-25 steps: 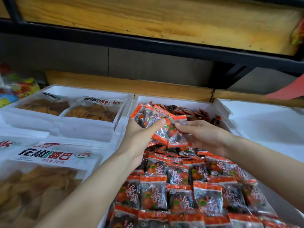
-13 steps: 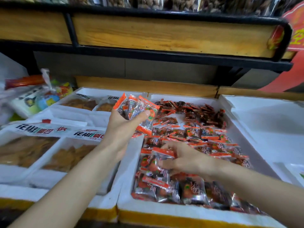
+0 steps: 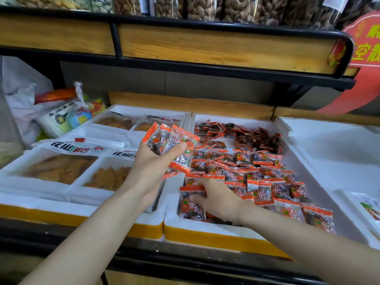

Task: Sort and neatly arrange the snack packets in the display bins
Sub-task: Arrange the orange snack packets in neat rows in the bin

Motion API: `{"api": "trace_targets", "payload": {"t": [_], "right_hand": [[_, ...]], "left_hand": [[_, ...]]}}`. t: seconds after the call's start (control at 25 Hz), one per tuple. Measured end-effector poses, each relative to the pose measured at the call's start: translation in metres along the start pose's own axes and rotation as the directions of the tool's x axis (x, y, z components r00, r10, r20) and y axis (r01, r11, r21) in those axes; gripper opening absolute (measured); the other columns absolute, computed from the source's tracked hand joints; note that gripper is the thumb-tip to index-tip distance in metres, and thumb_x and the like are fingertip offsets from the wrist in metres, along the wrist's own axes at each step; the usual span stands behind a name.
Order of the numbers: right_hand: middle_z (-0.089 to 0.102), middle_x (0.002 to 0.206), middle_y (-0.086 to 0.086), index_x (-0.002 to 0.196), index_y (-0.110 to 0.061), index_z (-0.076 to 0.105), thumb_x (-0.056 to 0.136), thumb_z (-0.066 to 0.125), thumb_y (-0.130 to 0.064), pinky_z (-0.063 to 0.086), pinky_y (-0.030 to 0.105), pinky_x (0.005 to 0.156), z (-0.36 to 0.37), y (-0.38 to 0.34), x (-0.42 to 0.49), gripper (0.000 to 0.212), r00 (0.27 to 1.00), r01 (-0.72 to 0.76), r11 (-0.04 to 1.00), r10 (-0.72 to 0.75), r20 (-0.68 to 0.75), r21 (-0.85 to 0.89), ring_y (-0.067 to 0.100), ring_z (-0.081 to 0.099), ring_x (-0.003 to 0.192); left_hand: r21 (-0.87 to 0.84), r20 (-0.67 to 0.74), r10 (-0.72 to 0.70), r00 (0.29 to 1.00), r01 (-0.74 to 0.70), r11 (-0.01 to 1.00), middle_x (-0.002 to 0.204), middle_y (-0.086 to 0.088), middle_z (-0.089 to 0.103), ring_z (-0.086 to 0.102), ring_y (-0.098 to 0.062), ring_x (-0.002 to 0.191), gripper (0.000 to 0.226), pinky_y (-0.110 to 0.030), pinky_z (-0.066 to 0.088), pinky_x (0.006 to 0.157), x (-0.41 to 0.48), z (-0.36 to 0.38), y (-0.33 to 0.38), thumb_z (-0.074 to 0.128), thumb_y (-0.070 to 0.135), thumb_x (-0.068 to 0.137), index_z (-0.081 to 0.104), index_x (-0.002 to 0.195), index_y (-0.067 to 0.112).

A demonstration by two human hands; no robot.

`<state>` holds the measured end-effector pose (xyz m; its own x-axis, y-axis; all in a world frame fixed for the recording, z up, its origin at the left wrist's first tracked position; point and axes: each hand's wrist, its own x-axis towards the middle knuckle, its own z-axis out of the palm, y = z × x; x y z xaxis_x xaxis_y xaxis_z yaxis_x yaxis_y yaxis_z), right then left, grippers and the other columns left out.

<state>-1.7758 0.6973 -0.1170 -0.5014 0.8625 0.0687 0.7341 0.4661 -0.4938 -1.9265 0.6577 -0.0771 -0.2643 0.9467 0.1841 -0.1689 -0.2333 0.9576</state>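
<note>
I am midway through laying out the orange-and-black snack packets in the middle bin (image 3: 207, 230), the white foam one at the centre of the frame. My left hand (image 3: 155, 163) is raised over that bin's left wall, fingers and thumb curled round a fan of packets (image 3: 174, 144) that stand upright out of my grip. My right hand (image 3: 218, 199) is down at the near left corner of the bin, lying almost flat with the fingers only slightly bent, pressing on the corner packet (image 3: 191, 208) rather than wrapping round it. From this I judge the step in hand is seating that packet squarely at the start of the front row. To the right the tidy rows (image 3: 267, 182) overlap face up, while a loose heap (image 3: 246, 133) waits unsorted at the back of the bin. The next move, I think, calls for drawing one packet from the fan and setting it just beside the corner one, print up and edges in line, without nudging the rows already laid. At lower left of the frame are bins of bagged crisps (image 3: 59, 168); a further white bin (image 3: 329, 145) sits at right. Stuffed plastic bags (image 3: 61, 116) are piled at upper left, a shelf of nut jars (image 3: 205, 7) runs along the top, and a red sign (image 3: 365, 44) hangs at upper right.
</note>
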Motion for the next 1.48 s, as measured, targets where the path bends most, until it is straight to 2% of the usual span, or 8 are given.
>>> {"api": "trace_targets", "payload": {"t": [0.24,0.36,0.48,0.68,0.92,1.2,1.36,1.48], "right_hand": [[0.044,0.124,0.006,0.135,-0.011,0.042,0.095,0.053,-0.027,0.035,0.029,0.1,-0.002,0.005,-0.007,0.044,0.978,0.1,0.967,-0.138,-0.154,-0.233,0.02,0.042,0.118],[0.052,0.113,-0.007,0.128,-0.016,0.046,0.098,0.046,-0.019,0.044,0.02,0.088,-0.014,-0.011,-0.021,0.031,0.911,0.21,0.959,-0.122,-0.393,0.188,0.008,0.053,0.101],[0.057,0.1,-0.002,0.12,-0.018,0.052,0.094,0.052,-0.027,0.053,0.02,0.069,-0.026,-0.024,-0.027,0.028,0.956,0.172,0.845,-0.017,-0.294,0.507,0.004,0.062,0.081],[0.06,0.086,0.013,0.098,-0.003,0.06,0.087,0.062,-0.015,0.056,0.019,0.062,-0.036,-0.017,-0.029,0.016,0.992,-0.028,0.698,0.108,-0.066,0.715,0.009,0.064,0.065],[0.06,0.079,0.012,0.086,-0.006,0.055,0.091,0.056,-0.012,0.056,0.018,0.063,-0.038,-0.003,-0.038,0.008,0.983,-0.043,0.552,0.171,-0.062,0.833,0.009,0.065,0.059],[0.059,0.065,-0.011,0.097,-0.017,0.065,0.08,0.069,-0.032,0.04,0.012,0.064,-0.051,0.001,-0.051,0.023,0.99,0.011,0.933,-0.061,0.128,0.359,-0.002,0.052,0.06],[0.051,0.052,-0.017,0.079,-0.012,0.068,0.08,0.07,-0.026,0.033,0.005,0.051,-0.052,-0.002,-0.05,0.014,0.992,0.037,0.951,-0.073,0.106,0.307,-0.004,0.046,0.049],[0.065,0.073,-0.006,0.084,-0.007,0.061,0.084,0.068,-0.015,0.055,0.018,0.066,-0.056,0.007,-0.042,0.01,0.994,-0.111,0.845,0.083,0.078,0.523,0.007,0.067,0.07]], "left_hand": [[-0.145,0.05,-0.098,0.994,0.105,0.984,0.095,-0.006,0.075,0.072,-0.019,0.086,0.049,-0.032,0.057,0.068,-0.02,-0.005,-0.015,0.073,0.025,0.061,0.066,0.108,0.013],[-0.117,0.052,-0.116,0.992,0.122,0.986,0.095,-0.004,0.075,0.072,-0.017,0.085,0.049,-0.026,0.056,0.061,-0.026,-0.006,-0.023,0.073,0.026,0.062,0.066,0.109,0.015],[-0.086,0.063,-0.117,0.991,0.122,0.989,0.097,-0.004,0.075,0.072,-0.019,0.088,0.047,-0.028,0.056,0.063,-0.029,-0.004,-0.029,0.074,0.023,0.064,0.065,0.11,0.017],[-0.062,0.156,-0.13,0.979,0.141,0.988,0.099,-0.005,0.074,0.072,-0.021,0.09,0.045,-0.032,0.058,0.068,-0.04,0.002,-0.035,0.073,0.024,0.067,0.064,0.111,0.018],[-0.102,0.031,-0.154,0.988,0.156,0.982,0.098,-0.004,0.075,0.072,-0.019,0.09,0.026,-0.035,0.054,0.077,-0.034,0.011,-0.039,0.07,0.024,0.079,0.066,0.105,0.02],[0.236,0.06,0.059,0.996,-0.072,0.969,0.091,0.01,0.073,0.068,-0.001,0.085,0.034,-0.023,0.054,0.076,-0.029,0.019,-0.038,0.079,0.015,0.074,0.063,0.103,0.023],[0.262,0.021,0.116,0.993,-0.117,0.958,0.093,0.011,0.07,0.066,0.002,0.085,0.03,-0.025,0.052,0.079,-0.029,0.022,-0.035,0.077,0.025,0.077,0.06,0.102,0.027],[0.162,-0.131,0.11,0.985,-0.088,0.983,0.096,0.007,0.07,0.068,-0.009,0.089,0.03,-0.038,0.056,0.081,-0.018,0.005,-0.031,0.076,0.028,0.077,0.057,0.101,0.031]]}}
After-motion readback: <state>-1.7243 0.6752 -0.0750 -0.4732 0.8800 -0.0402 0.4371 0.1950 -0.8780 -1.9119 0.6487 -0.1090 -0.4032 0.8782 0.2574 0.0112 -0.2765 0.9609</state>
